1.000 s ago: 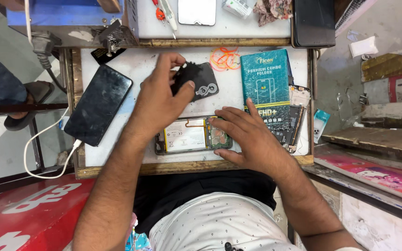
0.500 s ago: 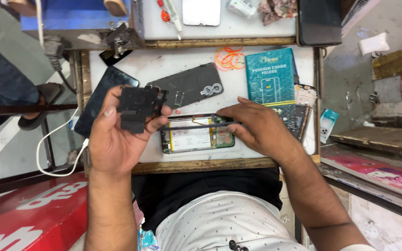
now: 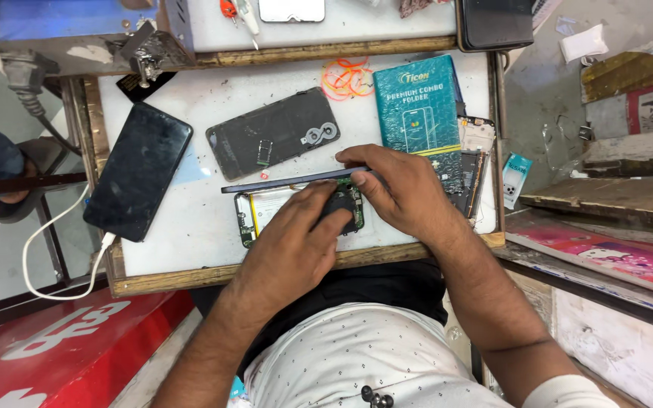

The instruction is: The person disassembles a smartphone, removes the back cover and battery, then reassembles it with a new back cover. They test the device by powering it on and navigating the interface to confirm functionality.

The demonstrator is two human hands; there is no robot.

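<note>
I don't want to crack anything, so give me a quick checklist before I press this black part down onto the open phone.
1. Left hand fingertips on the black part: ok.
2. Right hand steadying the open phone at its raised far edge: ok.
3. Part squarely seated over the board: cannot tell, fingers hide it.
4. Battery free of tools or loose bits: ok, none visible.
5. Back cover lying apart from the phone: ok.
6. Screws in place: cannot tell.
</note>
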